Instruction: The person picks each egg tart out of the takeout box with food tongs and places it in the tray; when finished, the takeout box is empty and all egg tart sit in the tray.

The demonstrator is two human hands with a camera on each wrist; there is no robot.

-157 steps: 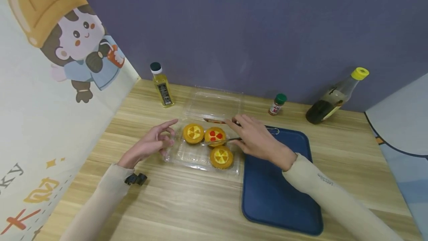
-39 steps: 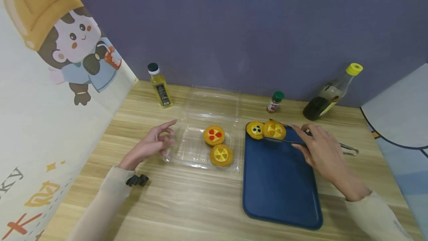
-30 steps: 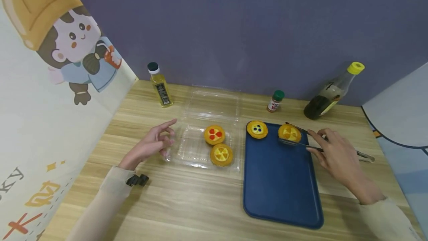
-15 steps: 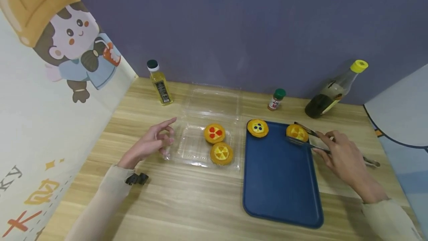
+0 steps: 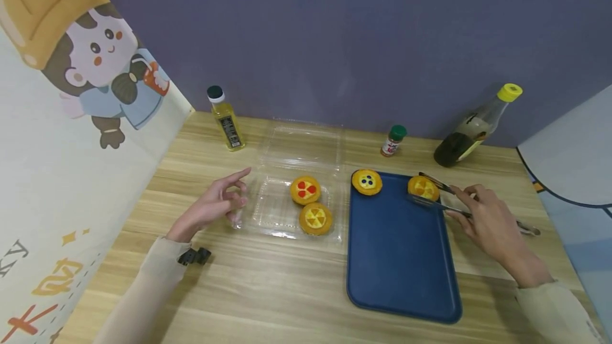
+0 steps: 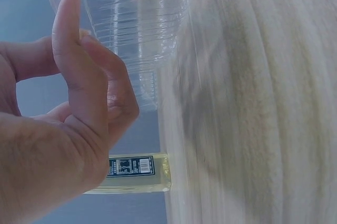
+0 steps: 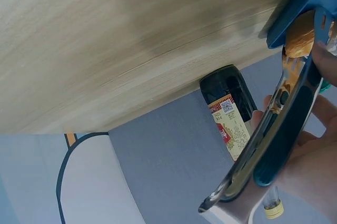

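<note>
In the head view my right hand point(image 5: 492, 224) grips metal tongs point(image 5: 442, 206), whose tips stand either side of an egg tart with orange wedges point(image 5: 423, 188). This tart sits at the far right corner of the blue tray point(image 5: 402, 259). At the tray's far left corner lies a tart with blue dots point(image 5: 366, 181). My left hand point(image 5: 217, 200) holds the left rim of an open clear plastic container point(image 5: 277, 232), its index finger stretched out. Inside are a red-topped tart point(image 5: 305, 190) and another wedge-topped tart point(image 5: 315, 218). The right wrist view shows the tongs point(image 7: 279, 139) close up.
Along the back wall stand an oil bottle point(image 5: 228, 123), a small green-capped spice jar point(image 5: 393, 141) and a dark sauce bottle with a yellow cap point(image 5: 470, 129). The container's clear lid point(image 5: 303, 145) lies folded back. Wood-grain tabletop point(image 5: 268, 296) extends in front.
The right hand has carried the wedge-topped tart with tongs from the container to the tray, past the blue-dotted tart to the right corner. The left hand has stayed put.
</note>
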